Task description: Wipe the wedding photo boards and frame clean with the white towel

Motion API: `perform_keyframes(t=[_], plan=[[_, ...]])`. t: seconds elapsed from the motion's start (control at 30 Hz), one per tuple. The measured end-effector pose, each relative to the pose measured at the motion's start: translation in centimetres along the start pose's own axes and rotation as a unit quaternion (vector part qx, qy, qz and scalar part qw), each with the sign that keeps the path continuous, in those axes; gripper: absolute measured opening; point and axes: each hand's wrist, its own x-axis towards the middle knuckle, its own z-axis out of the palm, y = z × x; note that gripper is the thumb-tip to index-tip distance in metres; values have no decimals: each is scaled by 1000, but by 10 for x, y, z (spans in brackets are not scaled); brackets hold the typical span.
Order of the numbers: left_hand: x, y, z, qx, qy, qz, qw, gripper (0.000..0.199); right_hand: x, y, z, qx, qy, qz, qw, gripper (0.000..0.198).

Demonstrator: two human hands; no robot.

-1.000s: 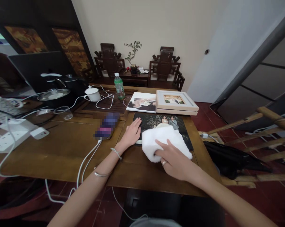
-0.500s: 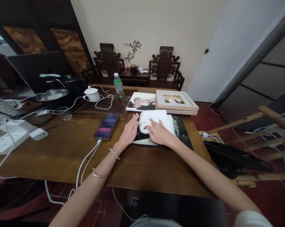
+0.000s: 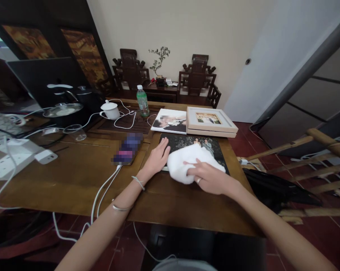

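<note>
A dark photo panel (image 3: pixel 181 142) with a couple pictured on it lies flat on the wooden table in front of me. My right hand (image 3: pixel 211 177), a ring on one finger, is closed on a bunched white towel (image 3: pixel 179 162) that covers the panel's near part and overhangs its near edge. At the panel's left edge rests my left hand (image 3: pixel 155 157), fingers stretched out and together, apart from the towel. Whether its palm presses on the panel or the table, I cannot tell.
Behind the panel are framed photos (image 3: pixel 232 131) in a stack and a white-edged photo (image 3: pixel 170 127). A plugged-in phone (image 3: pixel 128 148) lies left of my hands. Farther left stand a green-labelled bottle (image 3: pixel 142 101), a lidded white cup (image 3: pixel 110 111), a plastic cup (image 3: pixel 77 132) and a power strip (image 3: pixel 10 160).
My right hand has drawn the towel toward me and to the right, uncovering the panel's far part and the pictured couple. My left hand stays at the left edge.
</note>
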Motion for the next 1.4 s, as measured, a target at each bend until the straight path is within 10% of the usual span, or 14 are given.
perform_keyframes(t=[0.27, 0.6, 1.03, 1.4], plan=[[0, -3, 3, 88, -49, 11, 995, 44, 56, 61, -6, -29, 97, 110, 989, 41], [-1, -6, 3, 79, -32, 19, 996, 42, 137, 49, -23, 64, 121, 72, 988, 44], [-1, -5, 3, 80, -46, 9, 996, 42, -3, 106, -7, -20, 131, 198, 971, 39], [-1, -8, 5, 49, -19, -1, 999, 45, -86, 15, 25, -24, 57, 77, 995, 31]])
